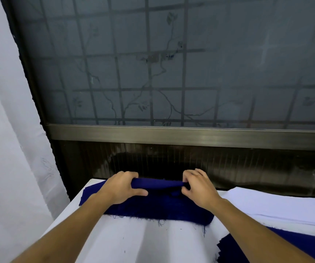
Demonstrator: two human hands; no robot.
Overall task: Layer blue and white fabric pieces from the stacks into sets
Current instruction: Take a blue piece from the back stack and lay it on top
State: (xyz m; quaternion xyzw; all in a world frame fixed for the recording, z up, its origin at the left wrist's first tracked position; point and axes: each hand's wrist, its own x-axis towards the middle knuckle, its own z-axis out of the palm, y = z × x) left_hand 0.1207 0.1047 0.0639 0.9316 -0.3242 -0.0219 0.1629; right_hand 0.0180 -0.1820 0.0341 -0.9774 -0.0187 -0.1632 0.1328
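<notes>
A dark blue fabric piece (156, 207) with frayed threads lies across the far part of the white-covered table (134, 242). Its far edge is lifted and bunched into a roll. My left hand (120, 186) grips the left end of that roll, thumb pointing right. My right hand (196, 186) pinches the right end with fingers curled. A stack of white fabric pieces (278, 205) sits at the right. In front of it, at the lower right, lies a stack of blue fabric pieces (267, 249), partly hidden by my right forearm.
A frosted window with a grid and a metal sill (191, 135) stands right behind the table. A white curtain (6, 149) hangs at the left. The table's left edge drops off beside the curtain.
</notes>
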